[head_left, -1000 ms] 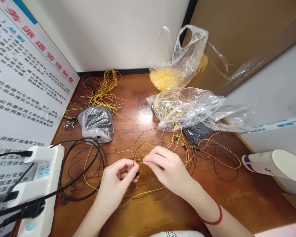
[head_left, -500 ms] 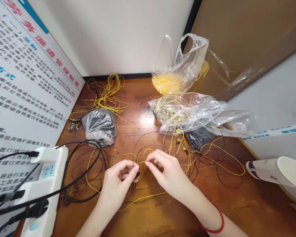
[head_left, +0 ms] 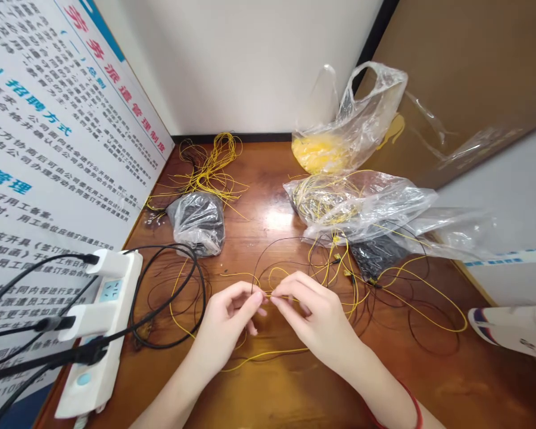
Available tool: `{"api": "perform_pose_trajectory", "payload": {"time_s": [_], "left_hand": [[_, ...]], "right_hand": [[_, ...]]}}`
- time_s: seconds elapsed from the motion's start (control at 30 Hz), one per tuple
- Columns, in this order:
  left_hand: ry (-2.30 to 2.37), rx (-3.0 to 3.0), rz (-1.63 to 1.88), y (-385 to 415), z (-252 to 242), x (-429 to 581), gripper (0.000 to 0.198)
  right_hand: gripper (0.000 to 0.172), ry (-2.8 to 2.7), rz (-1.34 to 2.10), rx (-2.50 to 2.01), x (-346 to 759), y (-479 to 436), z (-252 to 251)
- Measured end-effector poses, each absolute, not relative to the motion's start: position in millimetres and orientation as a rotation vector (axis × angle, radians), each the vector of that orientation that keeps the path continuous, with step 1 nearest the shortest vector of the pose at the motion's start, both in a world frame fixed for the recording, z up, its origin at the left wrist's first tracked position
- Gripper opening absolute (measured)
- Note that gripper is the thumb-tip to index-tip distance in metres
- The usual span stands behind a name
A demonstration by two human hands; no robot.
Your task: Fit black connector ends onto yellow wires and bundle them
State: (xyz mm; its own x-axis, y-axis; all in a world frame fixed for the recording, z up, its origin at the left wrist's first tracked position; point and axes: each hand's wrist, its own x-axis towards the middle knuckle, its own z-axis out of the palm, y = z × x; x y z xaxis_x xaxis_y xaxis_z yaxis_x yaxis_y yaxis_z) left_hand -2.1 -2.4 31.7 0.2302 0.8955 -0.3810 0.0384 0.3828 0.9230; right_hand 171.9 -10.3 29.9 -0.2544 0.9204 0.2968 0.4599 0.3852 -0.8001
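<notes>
My left hand [head_left: 230, 319] is closed in a pinch on a thin wire, its thumb against the index finger. Close on its right, my right hand [head_left: 315, 307] pinches a thin yellow wire [head_left: 268, 293] between thumb and fingertip. The fingertips of both hands almost meet. A dark wire [head_left: 255, 262] rises from the left fingertips and arcs to the right. Further yellow wires [head_left: 442, 319] lie in loose loops beyond my right hand, with small connectors [head_left: 337, 259] among them. Another yellow wire [head_left: 268, 356] runs across the table below both hands.
A white power strip [head_left: 116, 322] with black cables [head_left: 201, 280] stands left. Behind are a bag of black items [head_left: 199, 223], a bundle of yellow wires [head_left: 214, 170], a bag with yellow contents [head_left: 319, 152] and a bag of wires [head_left: 370, 202]. A paper cup [head_left: 509, 330] is at right.
The view has shifted, so everything sits further right, except my forearms' lower ends. My fingertips have drawn closer together. The small black piece at my left fingers is now hidden.
</notes>
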Motion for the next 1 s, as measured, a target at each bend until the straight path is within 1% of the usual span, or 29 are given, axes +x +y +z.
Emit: {"api": "perform_pose_trajectory", "payload": {"time_s": [0.13, 0.37, 0.67, 0.9, 1.0], "left_hand": [[1.201, 1.02, 0.739, -4.6, 30.3, -2.6, 0.026], [1.209, 1.044, 0.711, -3.8, 31.0, -2.5, 0.025], [1.311, 1.202, 0.67, -9.2, 32.5, -3.4, 0.021], [1.299, 1.177, 0.689, -9.5, 27.7, -2.6, 0.016], [1.294, 1.133, 0.697, -7.7, 29.3, -2.0, 0.017]], "right_hand": [[0.013, -1.877, 0.751, -1.163, 170.6, -11.1, 28.9], [0.01, -1.879, 0.799, -1.175, 166.9, -14.3, 24.8], [0.012, -1.899, 0.805, -1.176, 165.4, -15.0, 22.3], [0.011, -1.908, 0.777, -1.194, 166.0, -16.3, 23.7], [0.013, -1.907, 0.775, -1.177, 166.4, -15.6, 24.2]]}}
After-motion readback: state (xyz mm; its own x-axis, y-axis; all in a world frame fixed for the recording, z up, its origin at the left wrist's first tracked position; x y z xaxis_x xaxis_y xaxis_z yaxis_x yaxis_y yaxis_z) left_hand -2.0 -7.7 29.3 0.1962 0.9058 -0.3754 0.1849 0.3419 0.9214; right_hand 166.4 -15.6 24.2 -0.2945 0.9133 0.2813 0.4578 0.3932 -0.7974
